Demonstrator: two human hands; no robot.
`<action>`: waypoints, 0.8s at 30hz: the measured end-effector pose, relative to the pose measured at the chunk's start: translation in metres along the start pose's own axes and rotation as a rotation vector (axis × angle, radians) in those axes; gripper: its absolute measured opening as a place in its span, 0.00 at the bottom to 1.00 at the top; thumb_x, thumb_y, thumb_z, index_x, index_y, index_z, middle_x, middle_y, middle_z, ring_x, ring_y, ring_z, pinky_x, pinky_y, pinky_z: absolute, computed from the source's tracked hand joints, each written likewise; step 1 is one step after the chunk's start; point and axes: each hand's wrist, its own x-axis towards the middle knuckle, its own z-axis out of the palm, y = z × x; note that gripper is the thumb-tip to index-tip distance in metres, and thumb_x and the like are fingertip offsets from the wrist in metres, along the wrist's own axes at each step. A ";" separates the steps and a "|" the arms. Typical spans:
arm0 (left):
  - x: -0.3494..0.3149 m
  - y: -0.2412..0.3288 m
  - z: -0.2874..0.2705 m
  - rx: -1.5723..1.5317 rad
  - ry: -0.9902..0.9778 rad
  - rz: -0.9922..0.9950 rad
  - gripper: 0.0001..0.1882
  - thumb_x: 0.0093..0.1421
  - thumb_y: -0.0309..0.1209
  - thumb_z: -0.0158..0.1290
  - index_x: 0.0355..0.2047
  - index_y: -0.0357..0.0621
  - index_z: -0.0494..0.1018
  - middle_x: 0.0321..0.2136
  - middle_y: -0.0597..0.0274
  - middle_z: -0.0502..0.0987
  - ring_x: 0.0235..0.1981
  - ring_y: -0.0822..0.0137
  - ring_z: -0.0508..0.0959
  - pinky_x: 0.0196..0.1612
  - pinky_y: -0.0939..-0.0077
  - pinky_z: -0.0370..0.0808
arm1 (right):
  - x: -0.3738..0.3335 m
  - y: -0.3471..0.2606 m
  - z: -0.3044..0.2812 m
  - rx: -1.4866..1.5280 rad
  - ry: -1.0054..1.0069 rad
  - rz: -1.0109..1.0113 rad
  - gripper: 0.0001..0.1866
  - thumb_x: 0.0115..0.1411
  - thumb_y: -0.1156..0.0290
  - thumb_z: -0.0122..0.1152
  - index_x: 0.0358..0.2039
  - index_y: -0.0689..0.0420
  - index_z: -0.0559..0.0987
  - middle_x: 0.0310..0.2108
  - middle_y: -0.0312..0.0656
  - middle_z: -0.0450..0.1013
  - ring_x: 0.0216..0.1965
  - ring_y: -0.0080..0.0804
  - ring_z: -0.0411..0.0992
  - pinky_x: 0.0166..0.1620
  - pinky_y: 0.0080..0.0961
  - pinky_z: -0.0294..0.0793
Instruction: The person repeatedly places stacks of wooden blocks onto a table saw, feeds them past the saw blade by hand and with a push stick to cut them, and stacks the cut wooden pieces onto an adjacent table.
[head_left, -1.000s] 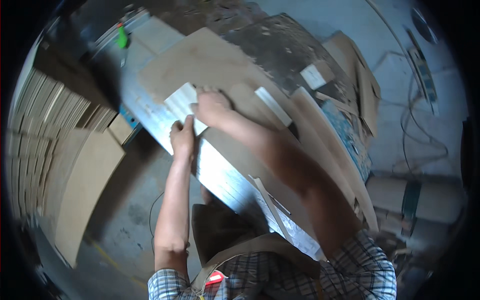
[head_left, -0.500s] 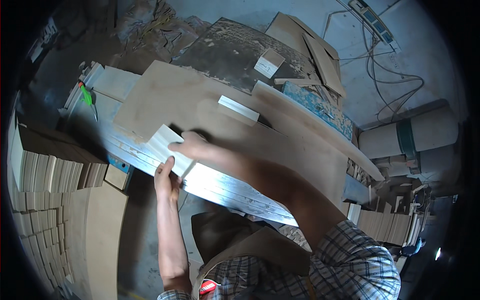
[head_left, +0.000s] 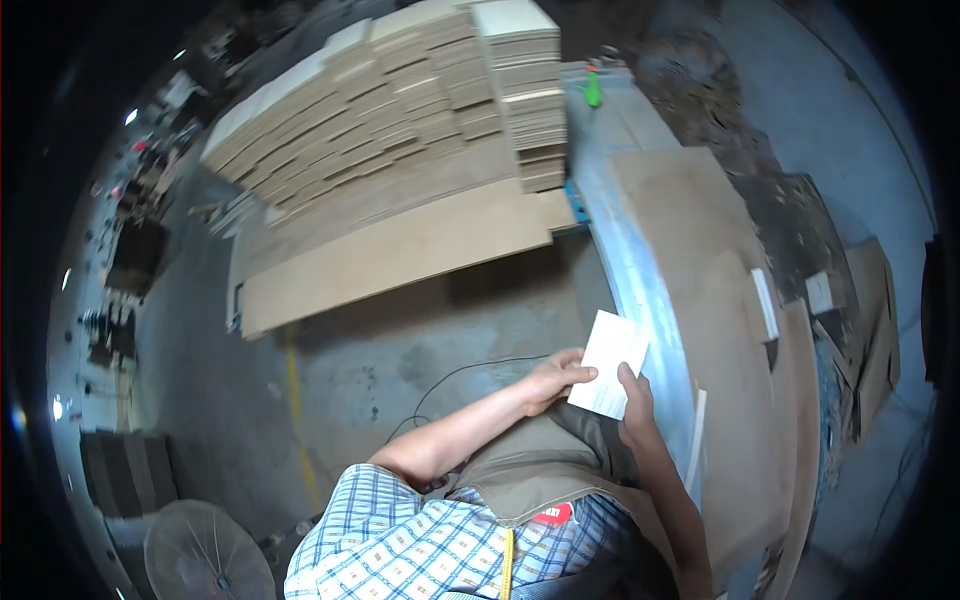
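Note:
A small white rectangular panel (head_left: pixel 606 362) is held tilted in front of my apron, beside the near edge of the metal-edged bench. My left hand (head_left: pixel 556 381) grips its left edge, thumb on the face and fingers behind. On the right edge, my right hand (head_left: pixel 637 402) has its thumb on the front, with the other fingers partly hidden. A brown board (head_left: pixel 690 230) covers much of the bench to the right. A narrow white strip (head_left: pixel 765 303) lies on its far side, and another pale strip (head_left: pixel 697 440) lies nearer me.
Tall stacks of cut boards (head_left: pixel 400 100) rest on a wide wooden panel (head_left: pixel 400 262) ahead and left. The metal bench (head_left: pixel 640 290) runs along the right, with a green-handled tool (head_left: pixel 593 90) at its far end. A fan (head_left: pixel 208 555) stands low left, and a cable (head_left: pixel 450 372) crosses the floor.
My view and body have turned left toward the stacked boards. The white panel has come off the bench edge and is now up in front of my apron, still between both hands.

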 end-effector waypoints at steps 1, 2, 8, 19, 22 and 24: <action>-0.024 0.003 0.007 -0.060 0.011 -0.003 0.31 0.65 0.36 0.63 0.64 0.36 0.66 0.54 0.56 0.77 0.57 0.66 0.77 0.62 0.68 0.72 | -0.005 0.008 0.004 0.007 -0.060 0.024 0.30 0.71 0.58 0.56 0.63 0.69 0.69 0.55 0.48 0.75 0.55 0.36 0.75 0.58 0.34 0.72; -0.042 -0.002 0.003 -0.062 0.061 0.042 0.30 0.65 0.36 0.63 0.62 0.35 0.68 0.54 0.57 0.78 0.56 0.66 0.77 0.61 0.68 0.72 | -0.008 0.016 0.009 0.012 -0.111 0.046 0.30 0.71 0.58 0.57 0.63 0.70 0.68 0.55 0.48 0.74 0.55 0.35 0.74 0.58 0.33 0.72; -0.139 -0.017 -0.057 -0.174 0.308 0.286 0.27 0.66 0.39 0.60 0.59 0.34 0.70 0.52 0.55 0.79 0.55 0.64 0.78 0.61 0.67 0.73 | -0.027 0.046 0.100 -0.176 -0.316 0.198 0.32 0.72 0.53 0.56 0.64 0.66 0.67 0.54 0.47 0.74 0.55 0.35 0.74 0.57 0.35 0.73; -0.315 0.081 -0.340 -0.388 0.871 0.716 0.26 0.67 0.40 0.56 0.61 0.39 0.70 0.56 0.56 0.78 0.59 0.58 0.76 0.63 0.59 0.71 | -0.013 0.130 0.123 -0.487 -0.216 0.425 0.15 0.71 0.62 0.56 0.49 0.60 0.77 0.43 0.42 0.78 0.42 0.31 0.79 0.42 0.30 0.83; -0.358 0.148 -0.419 -0.402 0.981 0.813 0.28 0.65 0.39 0.60 0.61 0.36 0.71 0.55 0.54 0.79 0.58 0.59 0.77 0.63 0.61 0.70 | -0.002 0.145 0.142 -0.476 -0.078 0.458 0.11 0.70 0.66 0.55 0.46 0.59 0.78 0.41 0.40 0.78 0.40 0.29 0.79 0.39 0.27 0.83; -0.392 0.193 -0.489 -0.369 1.005 0.812 0.34 0.63 0.43 0.61 0.65 0.39 0.68 0.59 0.54 0.76 0.62 0.57 0.74 0.68 0.59 0.64 | 0.007 0.170 0.149 -0.440 -0.035 0.466 0.10 0.69 0.68 0.53 0.45 0.58 0.78 0.37 0.38 0.78 0.35 0.29 0.79 0.36 0.26 0.82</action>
